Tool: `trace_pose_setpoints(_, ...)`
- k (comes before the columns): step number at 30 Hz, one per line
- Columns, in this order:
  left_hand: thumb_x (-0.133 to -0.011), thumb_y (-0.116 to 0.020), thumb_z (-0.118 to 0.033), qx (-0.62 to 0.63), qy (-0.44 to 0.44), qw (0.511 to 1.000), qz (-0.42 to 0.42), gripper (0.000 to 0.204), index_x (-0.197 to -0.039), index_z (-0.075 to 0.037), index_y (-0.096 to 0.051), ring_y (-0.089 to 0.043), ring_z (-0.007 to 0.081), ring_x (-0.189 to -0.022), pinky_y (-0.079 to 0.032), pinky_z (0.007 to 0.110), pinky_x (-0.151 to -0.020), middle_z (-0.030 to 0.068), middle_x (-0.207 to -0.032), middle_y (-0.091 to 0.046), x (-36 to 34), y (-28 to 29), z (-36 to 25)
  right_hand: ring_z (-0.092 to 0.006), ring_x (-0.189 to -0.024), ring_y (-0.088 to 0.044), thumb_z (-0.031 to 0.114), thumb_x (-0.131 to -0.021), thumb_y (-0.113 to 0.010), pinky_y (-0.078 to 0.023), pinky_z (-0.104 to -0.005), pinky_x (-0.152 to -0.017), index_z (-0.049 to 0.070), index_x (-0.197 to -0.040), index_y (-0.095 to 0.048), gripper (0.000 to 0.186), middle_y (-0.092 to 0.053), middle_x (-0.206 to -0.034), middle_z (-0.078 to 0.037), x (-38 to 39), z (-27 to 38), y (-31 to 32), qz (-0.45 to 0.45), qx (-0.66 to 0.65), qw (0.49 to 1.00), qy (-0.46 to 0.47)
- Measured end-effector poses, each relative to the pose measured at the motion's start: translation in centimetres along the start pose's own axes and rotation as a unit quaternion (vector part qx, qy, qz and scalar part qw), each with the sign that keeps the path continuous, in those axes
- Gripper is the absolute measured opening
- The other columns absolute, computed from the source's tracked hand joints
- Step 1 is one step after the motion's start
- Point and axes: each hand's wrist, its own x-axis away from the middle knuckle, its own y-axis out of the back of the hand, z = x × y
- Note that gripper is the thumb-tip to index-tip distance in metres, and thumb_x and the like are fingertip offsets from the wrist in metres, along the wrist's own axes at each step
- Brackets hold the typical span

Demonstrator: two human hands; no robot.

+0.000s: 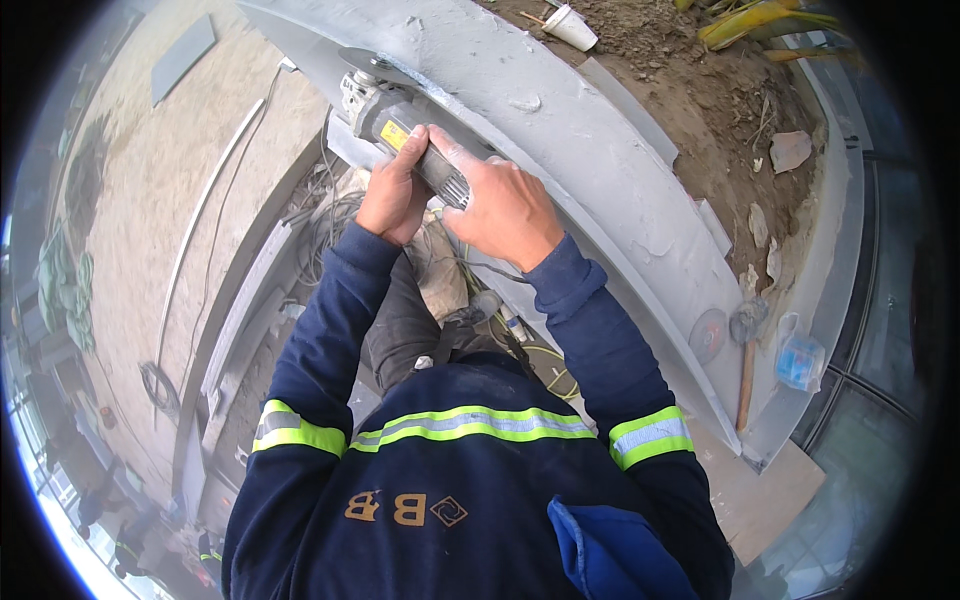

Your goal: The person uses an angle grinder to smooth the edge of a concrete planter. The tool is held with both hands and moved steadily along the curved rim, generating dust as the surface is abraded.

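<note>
Plainly, both the left hand [393,197] and the right hand [503,208] are clenched around the angle grinder [408,135], its disc set against the curved grey steel beam [590,170], where a snag could kick it back towards the body.

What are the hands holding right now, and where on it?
Both hands grip an angle grinder. The left hand wraps the body just behind the head; the right hand holds the rear of the body. Its disc meets the grey curved panel.
</note>
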Motion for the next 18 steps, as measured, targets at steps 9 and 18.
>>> trace_pose_setpoints(9, -0.110, -0.062, -0.030, -0.007, -0.004, 1.000, -0.004, 0.038, -0.135, -0.001, -0.059, -0.064, 0.0191, -0.116, -0.051, 0.040, -0.104, 0.0064, -0.124, -0.067, 4.5, -3.3, 1.5, -0.0448, -0.086, -0.074, 0.030, -0.087, -0.079, -0.059, -0.0515, -0.080, 0.032, -0.166, -0.037, 0.090, -0.070, -0.093, -0.029, 4.3, 1.0, 2.4, 0.049, 0.042, 0.997, -0.034)
trace_pose_setpoints(18, -0.111, -0.060, -0.029, 0.000, -0.018, 1.000, -0.008, 0.036, -0.134, -0.002, -0.059, -0.064, 0.0192, -0.117, -0.050, 0.042, -0.105, 0.0059, -0.125, -0.066, 2.4, -1.7, 1.3, -0.0481, -0.090, -0.071, 0.024, -0.081, -0.075, -0.057, -0.0541, -0.082, 0.031, -0.167, -0.035, 0.095, -0.070, -0.091, -0.030, 2.5, 0.1, 1.3, 0.029, 0.013, 0.999, -0.025)
